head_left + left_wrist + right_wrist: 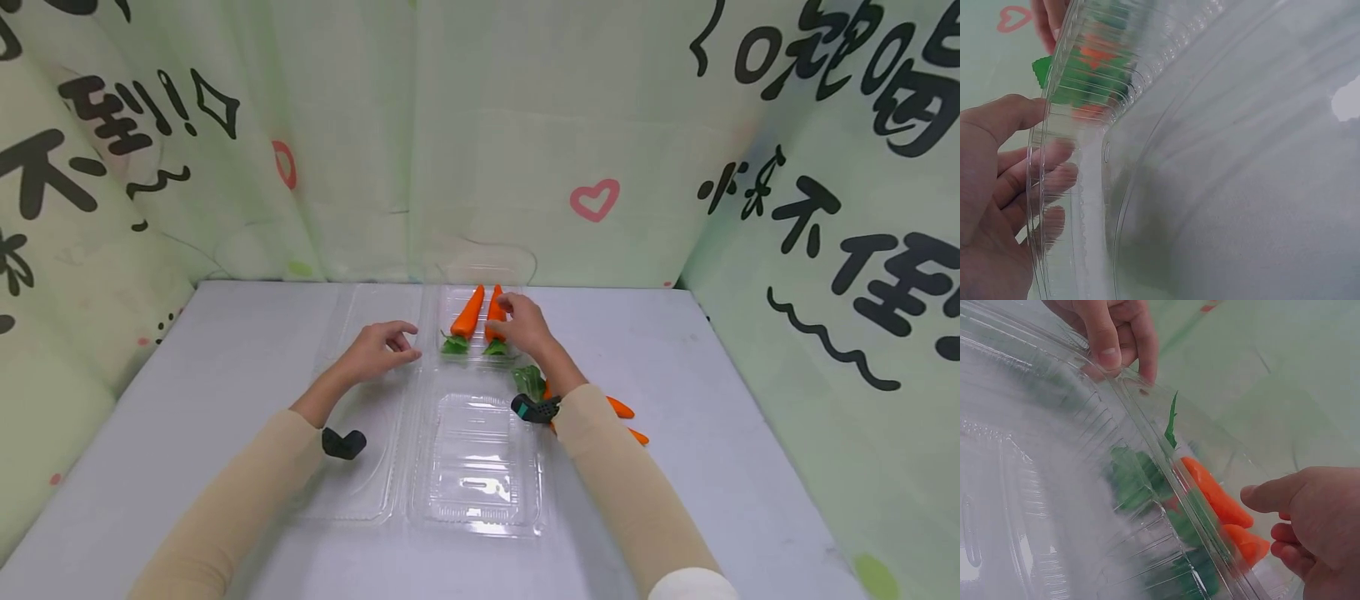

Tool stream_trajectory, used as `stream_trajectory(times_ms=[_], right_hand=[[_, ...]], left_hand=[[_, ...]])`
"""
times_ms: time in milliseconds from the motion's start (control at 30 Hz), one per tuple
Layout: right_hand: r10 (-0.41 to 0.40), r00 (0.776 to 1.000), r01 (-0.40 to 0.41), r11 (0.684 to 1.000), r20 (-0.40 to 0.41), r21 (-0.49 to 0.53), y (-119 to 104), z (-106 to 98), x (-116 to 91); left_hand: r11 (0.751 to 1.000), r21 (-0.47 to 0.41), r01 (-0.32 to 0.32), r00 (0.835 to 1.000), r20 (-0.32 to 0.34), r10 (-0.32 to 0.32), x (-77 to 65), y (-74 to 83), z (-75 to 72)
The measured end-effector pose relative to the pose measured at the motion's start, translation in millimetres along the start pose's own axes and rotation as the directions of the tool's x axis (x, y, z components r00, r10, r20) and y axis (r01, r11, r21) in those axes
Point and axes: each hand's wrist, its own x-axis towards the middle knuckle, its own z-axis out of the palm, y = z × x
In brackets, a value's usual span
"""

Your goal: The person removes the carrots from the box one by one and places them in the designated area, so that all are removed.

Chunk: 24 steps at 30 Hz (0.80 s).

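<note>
Two orange toy-like carrots with green leaf tops, a left carrot (468,312) and a right carrot (495,310), lie side by side in the far clear plastic box (444,360). My right hand (522,323) is over the right carrot, thumb and fingers apart beside it; the right wrist view shows its thumb (1263,494) close to the orange carrot (1213,494). Left of that box my left hand (380,350) hovers with loosely bent fingers, nothing visible between them. In the left wrist view, its fingers (1054,175) appear through a transparent wall.
A nearer clear box (480,458) stands in front, with flat transparent lids (352,483) on the left. More carrots (621,408) with a green leaf top (529,382) lie right of the boxes, partly under my right forearm. A printed curtain (487,142) surrounds the white table (187,375).
</note>
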Motion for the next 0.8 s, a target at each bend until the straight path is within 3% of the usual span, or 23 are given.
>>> stream_trajectory(times_ms=[367,800], right_hand=[[-0.013,1.000,0.016,0.993,0.027,-0.117,-7.0,3.1,2.4],[0.006,1.000,-0.003,0.987,0.017,-0.160,-12.8,8.0,5.0]], left_hand=[[1.000,-0.001,0.028,1.000,-0.009,-0.028,-0.4,2.0,0.5],[0.999,-0.021,0.025,1.000,-0.002,-0.025,-1.2,4.8,-1.1]])
